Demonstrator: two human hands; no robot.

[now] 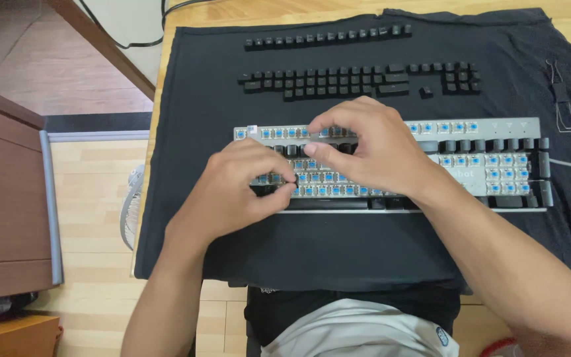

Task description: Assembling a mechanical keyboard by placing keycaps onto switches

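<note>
While both hands work over one grey keyboard (484, 129) lying on a black cloth (199, 99), the left hand (232, 188) pinches a dark keycap (277, 190) and the right hand (371, 149) rests with fingers curled together. Two keycap rows (328, 36) lie beyond the keyboard, one wire puller (563, 106) to its right.

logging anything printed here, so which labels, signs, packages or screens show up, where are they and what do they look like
Pale printed mark on the keyboard: right part of the grey plate, beside the right hand, small and faint.
Small white sticker: keyboard's top left corner, rectangular.
Round badge: on the light shorts at the bottom edge, oval, blue and white.
No packages, signs or screens show.
</note>
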